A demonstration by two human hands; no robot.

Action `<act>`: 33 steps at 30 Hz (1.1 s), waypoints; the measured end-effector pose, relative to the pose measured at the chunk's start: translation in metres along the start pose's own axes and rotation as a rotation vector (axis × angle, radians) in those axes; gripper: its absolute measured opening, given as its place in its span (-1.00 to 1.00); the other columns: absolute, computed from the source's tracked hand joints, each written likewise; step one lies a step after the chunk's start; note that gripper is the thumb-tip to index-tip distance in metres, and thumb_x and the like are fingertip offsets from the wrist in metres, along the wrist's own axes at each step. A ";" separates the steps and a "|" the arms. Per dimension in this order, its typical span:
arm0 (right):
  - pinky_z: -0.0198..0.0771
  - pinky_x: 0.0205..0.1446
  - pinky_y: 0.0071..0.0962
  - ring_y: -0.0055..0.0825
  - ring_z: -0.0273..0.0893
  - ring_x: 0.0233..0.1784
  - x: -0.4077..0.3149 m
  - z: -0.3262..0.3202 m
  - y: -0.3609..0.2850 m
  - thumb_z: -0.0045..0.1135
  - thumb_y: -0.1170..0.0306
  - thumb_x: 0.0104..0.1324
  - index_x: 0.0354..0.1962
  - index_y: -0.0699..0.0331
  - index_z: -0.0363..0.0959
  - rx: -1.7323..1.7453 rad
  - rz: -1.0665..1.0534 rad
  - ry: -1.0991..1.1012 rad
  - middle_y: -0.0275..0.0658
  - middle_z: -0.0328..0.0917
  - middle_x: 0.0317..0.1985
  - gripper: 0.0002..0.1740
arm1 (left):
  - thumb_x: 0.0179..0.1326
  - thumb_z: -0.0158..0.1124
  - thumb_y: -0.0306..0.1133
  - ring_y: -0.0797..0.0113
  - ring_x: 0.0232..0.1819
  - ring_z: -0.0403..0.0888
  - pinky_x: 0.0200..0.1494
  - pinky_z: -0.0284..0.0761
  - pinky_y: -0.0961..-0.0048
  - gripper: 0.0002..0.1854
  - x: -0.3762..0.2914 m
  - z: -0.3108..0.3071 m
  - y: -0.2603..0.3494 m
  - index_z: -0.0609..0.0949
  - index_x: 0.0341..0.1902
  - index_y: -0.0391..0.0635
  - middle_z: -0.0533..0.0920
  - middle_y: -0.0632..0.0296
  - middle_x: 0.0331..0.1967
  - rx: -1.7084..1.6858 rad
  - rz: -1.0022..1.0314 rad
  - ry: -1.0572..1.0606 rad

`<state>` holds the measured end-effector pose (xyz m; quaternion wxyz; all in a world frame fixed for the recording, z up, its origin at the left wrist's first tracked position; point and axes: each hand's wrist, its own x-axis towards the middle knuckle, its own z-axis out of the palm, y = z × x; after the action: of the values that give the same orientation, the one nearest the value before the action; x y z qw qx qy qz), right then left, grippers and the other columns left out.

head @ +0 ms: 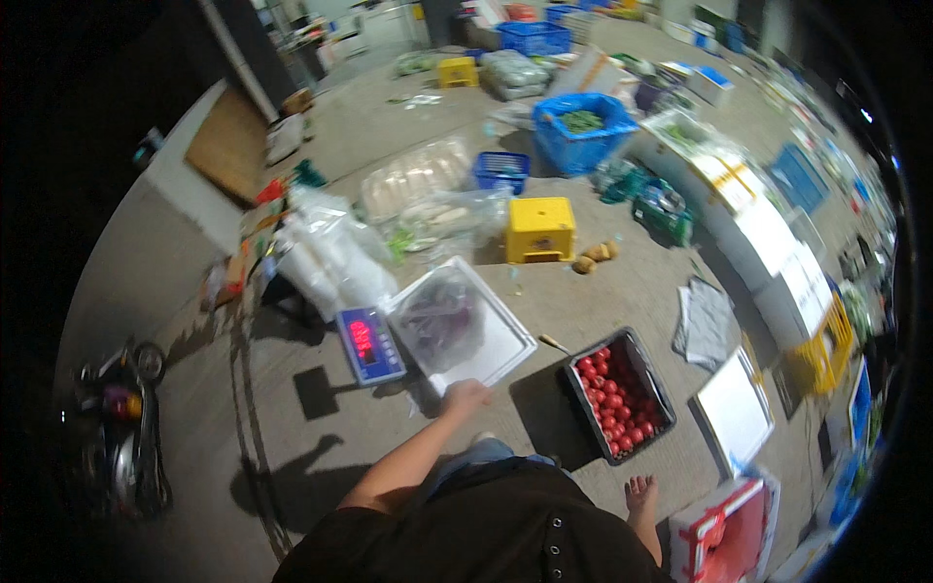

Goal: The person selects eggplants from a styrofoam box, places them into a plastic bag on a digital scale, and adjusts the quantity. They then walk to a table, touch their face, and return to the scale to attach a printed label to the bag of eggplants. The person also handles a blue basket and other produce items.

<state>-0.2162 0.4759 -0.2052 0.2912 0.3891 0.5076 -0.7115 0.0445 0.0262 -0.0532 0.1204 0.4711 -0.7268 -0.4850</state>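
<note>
My left hand is at the near edge of a white foam box lid; blur hides whether its fingers grip the edge. On the lid lies a clear plastic bag with something dark purple inside. Beside it stands a blue digital scale display with lit red digits. My right hand hangs low by my side, fingers apart, holding nothing. Between that hand and the lid, a dark crate of red tomatoes rests on the concrete floor. The white foam box with red tape is closest to my right hand.
Ahead are a yellow plastic stool, a blue basket, bagged white vegetables and a blue-lined container of greens. White foam boxes line the right. A second foam lid lies nearer. A motorbike stands left.
</note>
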 end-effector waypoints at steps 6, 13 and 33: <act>0.26 0.07 -0.20 -0.34 0.33 0.03 -0.004 0.039 -0.021 -0.10 0.03 0.27 0.25 0.07 -0.04 -0.075 0.000 -0.051 -0.22 0.24 0.13 -0.32 | 0.11 0.07 -0.10 0.27 -0.47 0.59 -0.35 0.45 0.33 -0.67 -0.038 -0.031 -0.085 0.63 -0.52 -0.08 0.64 0.27 -0.57 0.178 -0.248 0.110; 0.18 0.09 -0.21 -0.31 0.19 0.16 0.027 0.051 -0.037 -0.13 -0.21 0.16 0.34 0.05 -0.38 -0.267 0.022 -0.201 -0.26 -0.05 0.30 -0.01 | 0.08 0.06 -0.27 0.13 -0.34 0.61 -0.27 0.50 0.22 -0.74 -0.137 -0.049 -0.283 0.63 -0.49 -0.20 0.63 0.01 -0.46 0.226 -0.787 0.230; 0.10 0.13 -0.14 -0.28 0.08 0.20 0.026 0.133 -0.045 -0.12 -0.35 0.01 0.33 0.03 -0.43 -0.401 -0.003 -0.164 -0.20 -0.15 0.31 0.14 | -0.04 0.21 0.11 -0.11 0.31 0.11 0.30 0.09 0.20 0.03 -0.103 -0.073 -0.224 0.01 0.30 -0.40 0.15 -0.27 0.26 -0.327 -0.876 0.899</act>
<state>-0.3006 0.3637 -0.1812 0.4020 0.2634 0.6140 -0.6261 0.2725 0.0465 -0.1704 0.2741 0.8566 -0.2629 -0.3493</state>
